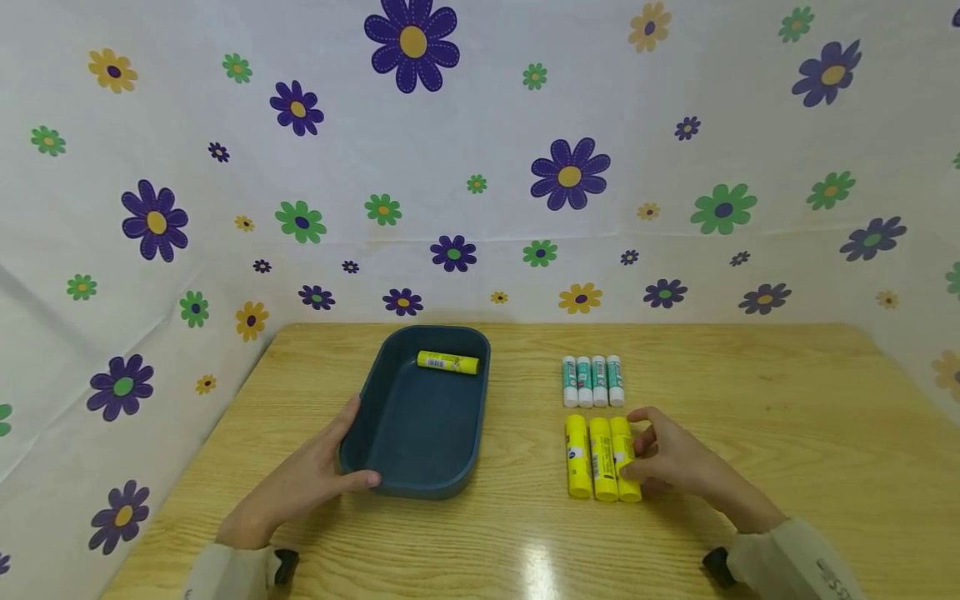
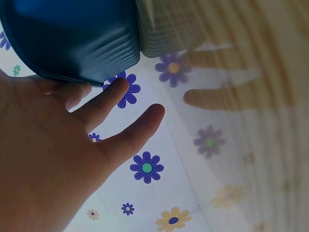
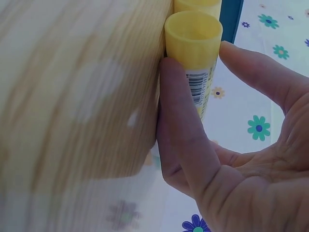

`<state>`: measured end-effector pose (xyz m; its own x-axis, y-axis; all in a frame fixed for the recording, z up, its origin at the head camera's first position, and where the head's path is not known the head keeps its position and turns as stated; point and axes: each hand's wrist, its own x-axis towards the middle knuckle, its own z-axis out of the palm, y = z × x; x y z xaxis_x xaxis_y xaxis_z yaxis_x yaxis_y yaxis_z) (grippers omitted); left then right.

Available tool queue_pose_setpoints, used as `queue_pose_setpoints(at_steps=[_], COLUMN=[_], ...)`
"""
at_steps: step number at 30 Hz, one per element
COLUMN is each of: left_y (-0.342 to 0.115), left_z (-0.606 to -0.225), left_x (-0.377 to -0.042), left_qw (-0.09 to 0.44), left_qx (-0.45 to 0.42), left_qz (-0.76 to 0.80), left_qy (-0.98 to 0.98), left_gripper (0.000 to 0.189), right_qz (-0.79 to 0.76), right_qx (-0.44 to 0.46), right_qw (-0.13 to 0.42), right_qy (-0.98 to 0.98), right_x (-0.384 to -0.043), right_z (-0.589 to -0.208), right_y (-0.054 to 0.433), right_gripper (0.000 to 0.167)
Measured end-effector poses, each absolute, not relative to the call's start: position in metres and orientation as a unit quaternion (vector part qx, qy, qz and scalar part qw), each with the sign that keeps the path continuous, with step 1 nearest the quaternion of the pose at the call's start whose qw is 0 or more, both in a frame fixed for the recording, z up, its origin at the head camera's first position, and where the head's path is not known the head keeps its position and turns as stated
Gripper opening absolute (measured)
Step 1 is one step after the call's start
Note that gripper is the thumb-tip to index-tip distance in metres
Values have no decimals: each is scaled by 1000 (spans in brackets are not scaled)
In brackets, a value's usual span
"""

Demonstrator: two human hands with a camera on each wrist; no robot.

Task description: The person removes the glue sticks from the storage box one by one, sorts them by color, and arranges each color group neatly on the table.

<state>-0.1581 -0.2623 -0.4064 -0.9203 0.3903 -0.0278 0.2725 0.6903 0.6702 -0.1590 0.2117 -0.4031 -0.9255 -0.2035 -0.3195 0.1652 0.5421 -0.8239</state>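
Note:
My left hand [image 1: 307, 479] rests against the near-left corner of a dark blue tray [image 1: 468, 479], thumb by the near wall and fingers along the left side. In the left wrist view the fingers are fairly straight, two of them reaching out past the tray [image 2: 72, 38]. A yellow glue stick [image 1: 447, 362] lies inside at the far end. To the right, my right hand [image 1: 678, 458] pinches the rightmost of three yellow glue sticks [image 1: 622, 450] lying side by side. The right wrist view shows thumb and fingers on either side of that glue stick [image 3: 193, 43].
Several smaller white-and-green glue sticks [image 1: 592, 381] lie in a row just behind the yellow ones. All of it is on a wooden table [image 1: 525, 533], with a flower-patterned cloth [image 1: 480, 125] hanging behind and at the sides.

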Motion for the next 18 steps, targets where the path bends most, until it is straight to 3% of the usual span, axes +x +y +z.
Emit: queue_pose_setpoints(at_steps=[18], left_y=[-263], left_z=[-409], left_x=[-158], left_qw=[78], left_qx=[184], left_qz=[345], left_qy=[917], left_gripper=[112], right_qz=[-504], right_qx=[-34], right_qw=[193], right_qy=[841], right_x=[-164], right_z=[-396], right_y=[220], right_gripper=[78])
